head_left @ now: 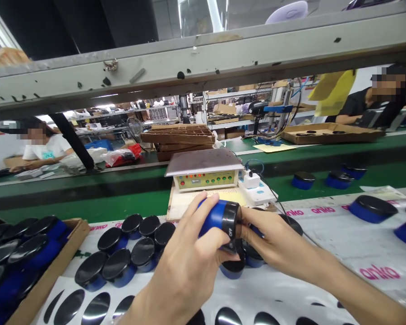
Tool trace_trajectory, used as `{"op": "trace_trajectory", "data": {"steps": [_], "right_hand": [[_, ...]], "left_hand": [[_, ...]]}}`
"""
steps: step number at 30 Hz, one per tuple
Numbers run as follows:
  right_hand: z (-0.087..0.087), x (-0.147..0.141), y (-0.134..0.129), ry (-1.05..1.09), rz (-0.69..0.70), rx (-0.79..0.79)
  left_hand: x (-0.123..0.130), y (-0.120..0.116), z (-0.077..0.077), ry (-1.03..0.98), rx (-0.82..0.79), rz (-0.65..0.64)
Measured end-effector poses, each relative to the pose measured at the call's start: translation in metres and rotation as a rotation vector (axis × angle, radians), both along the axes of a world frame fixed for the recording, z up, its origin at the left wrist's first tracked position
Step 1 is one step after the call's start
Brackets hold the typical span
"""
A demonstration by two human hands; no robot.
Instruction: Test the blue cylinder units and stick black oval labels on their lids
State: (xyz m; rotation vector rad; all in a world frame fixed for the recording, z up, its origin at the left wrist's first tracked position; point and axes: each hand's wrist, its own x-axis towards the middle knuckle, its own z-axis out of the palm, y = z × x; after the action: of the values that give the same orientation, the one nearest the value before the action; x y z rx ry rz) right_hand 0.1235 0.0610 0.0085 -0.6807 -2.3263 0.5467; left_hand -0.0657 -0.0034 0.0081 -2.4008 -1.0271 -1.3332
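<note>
My left hand (pixel 192 248) is wrapped around a blue round device with a black end cap (pixel 218 215), held tilted on its side. White letters reading "OFF" show on its black rim. The fingers of my right hand (pixel 270 237) are closed against the black end, which faces right; the fingertips are partly hidden behind it. Below and behind my hands stand more of these devices, one of them a blue-and-black device (pixel 232 266). To the left, a group of similar black-topped devices (pixel 144 253) stands upright on the printed sheet (pixel 328 271).
A cardboard box (pixel 77 232) of such devices is at the left. Ahead sits a control box with lit buttons (pixel 208 179), a white plug and cable beside it. Black discs (pixel 96 309) lie in front. A metal beam (pixel 203 58) crosses above; two people sit across the green belt (pixel 131 192).
</note>
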Motion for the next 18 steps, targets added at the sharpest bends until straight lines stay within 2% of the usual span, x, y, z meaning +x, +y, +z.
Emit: {"op": "trace_trajectory", "data": {"steps": [13, 18], "right_hand": [[-0.002, -0.001, 0.001, -0.027, 0.005, 0.004], [0.004, 0.009, 0.002, -0.082, 0.096, -0.084]], "left_hand": [[-0.003, -0.003, 0.005, -0.010, -0.029, -0.025], [-0.006, 0.000, 0.002, -0.271, -0.240, -0.061]]}}
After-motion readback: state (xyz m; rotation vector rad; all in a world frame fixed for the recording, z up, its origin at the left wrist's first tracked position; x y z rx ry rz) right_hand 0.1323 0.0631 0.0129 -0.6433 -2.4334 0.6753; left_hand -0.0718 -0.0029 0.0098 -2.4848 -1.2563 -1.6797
